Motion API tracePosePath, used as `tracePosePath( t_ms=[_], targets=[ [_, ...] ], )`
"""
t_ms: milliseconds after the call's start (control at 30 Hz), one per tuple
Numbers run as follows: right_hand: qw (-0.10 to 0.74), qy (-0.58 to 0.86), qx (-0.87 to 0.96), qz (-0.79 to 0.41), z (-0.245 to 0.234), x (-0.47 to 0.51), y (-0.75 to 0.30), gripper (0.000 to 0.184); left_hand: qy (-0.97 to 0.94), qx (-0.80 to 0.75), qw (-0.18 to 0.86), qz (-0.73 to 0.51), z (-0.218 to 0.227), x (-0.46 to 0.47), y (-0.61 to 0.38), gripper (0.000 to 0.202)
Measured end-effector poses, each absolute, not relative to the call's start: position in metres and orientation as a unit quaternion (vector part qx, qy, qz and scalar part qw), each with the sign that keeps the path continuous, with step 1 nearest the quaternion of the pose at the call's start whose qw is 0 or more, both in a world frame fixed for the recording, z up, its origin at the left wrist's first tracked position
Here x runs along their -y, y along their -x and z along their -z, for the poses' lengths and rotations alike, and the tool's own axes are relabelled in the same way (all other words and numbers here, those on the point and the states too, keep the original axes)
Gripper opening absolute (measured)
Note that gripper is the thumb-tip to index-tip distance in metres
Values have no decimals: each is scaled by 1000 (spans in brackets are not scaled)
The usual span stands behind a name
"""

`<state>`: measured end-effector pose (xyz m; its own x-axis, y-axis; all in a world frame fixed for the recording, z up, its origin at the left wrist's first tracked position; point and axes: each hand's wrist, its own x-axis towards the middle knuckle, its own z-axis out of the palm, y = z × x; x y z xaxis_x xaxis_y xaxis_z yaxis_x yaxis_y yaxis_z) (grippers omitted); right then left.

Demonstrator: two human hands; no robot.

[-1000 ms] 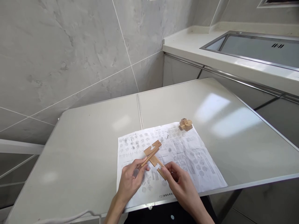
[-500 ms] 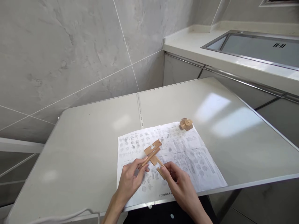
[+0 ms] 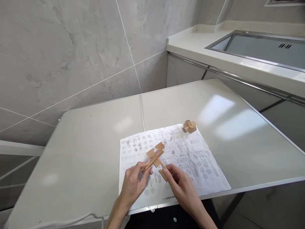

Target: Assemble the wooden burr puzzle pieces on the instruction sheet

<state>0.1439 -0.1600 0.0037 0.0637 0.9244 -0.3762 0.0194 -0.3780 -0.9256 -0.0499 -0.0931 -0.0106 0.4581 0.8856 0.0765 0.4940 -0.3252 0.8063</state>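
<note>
My left hand (image 3: 136, 178) pinches the near end of a narrow wooden puzzle piece (image 3: 154, 159), which slants up and to the right. My right hand (image 3: 179, 182) grips a second, notched wooden puzzle piece (image 3: 157, 162) by its lower right part. The two pieces cross and touch; whether they interlock I cannot tell. Just beyond them a third flat wooden piece (image 3: 151, 153) with a cut-out notch shows, partly covered by the narrow one. Under both hands lies a printed paper sheet (image 3: 188, 178) with rows of small diagrams.
An assembled wooden burr puzzle (image 3: 190, 126) rests at the sheet's far right corner. The pale table (image 3: 95, 152) has a seam across it and meets a grey tiled wall. A counter with a sink (image 3: 257, 47) stands at the back right. A white cable (image 3: 78, 218) runs along the near left edge.
The piece in my right hand has shifted very slightly up and left against the crossing piece. My hands have barely moved otherwise.
</note>
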Motion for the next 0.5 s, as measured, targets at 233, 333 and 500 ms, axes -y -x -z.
tracePosePath(
  t_ms=[233,333,500],
  targets=[
    [388,617,406,-551,-4,160,-143,49,-754,-464,373,-279,10,98,47,9],
    [374,590,410,-587,-2,162,-146,50,-759,-451,395,-252,7,93,52,12],
    [385,581,398,-597,-1,164,-144,51,-766,-440,400,-245,4,89,54,13]
  ],
)
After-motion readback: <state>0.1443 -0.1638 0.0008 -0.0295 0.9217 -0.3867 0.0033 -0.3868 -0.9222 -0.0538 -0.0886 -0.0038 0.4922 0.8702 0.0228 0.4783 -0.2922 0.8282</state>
